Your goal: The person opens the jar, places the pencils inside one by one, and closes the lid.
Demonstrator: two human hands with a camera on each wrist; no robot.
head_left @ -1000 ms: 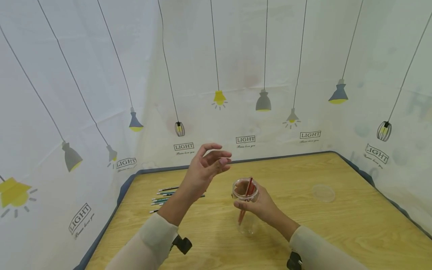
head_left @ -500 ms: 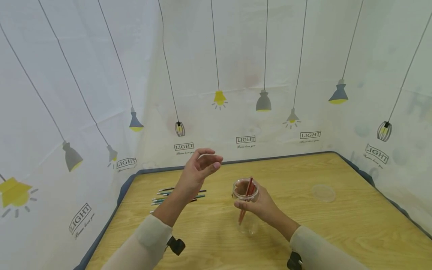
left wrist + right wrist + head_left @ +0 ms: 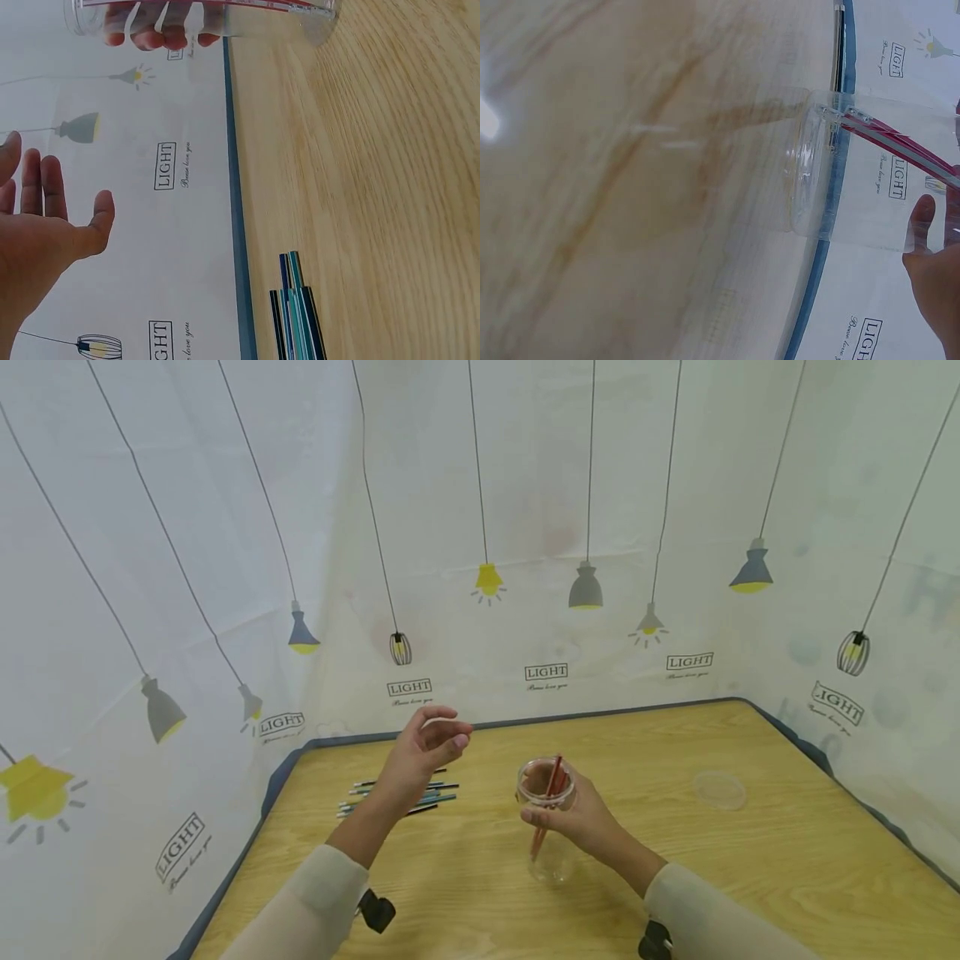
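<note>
My right hand [image 3: 588,817] grips a clear jar [image 3: 553,862] near its rim, fingers wrapped round the far side. Red pencils [image 3: 557,775] lean inside it, and the right wrist view shows their ends [image 3: 866,126] close to the jar's bottom. In the air left of the jar is my left hand [image 3: 420,752], holding nothing, its fingers loosely bent. Below and behind that hand, several blue, green and dark pencils [image 3: 442,787] lie side by side on the table, partly hidden by the left wrist. The left wrist view shows these pencils [image 3: 300,319] too.
A round clear lid [image 3: 720,789] lies flat on the wood-patterned table [image 3: 637,743] to the right. White curtains [image 3: 525,485] printed with lamps surround the table's back and sides. Dark wrist cameras sit under both sleeves.
My left hand has moved left and a little down, away from the jar and over the loose pencils. The right hand and jar have stayed in place.
</note>
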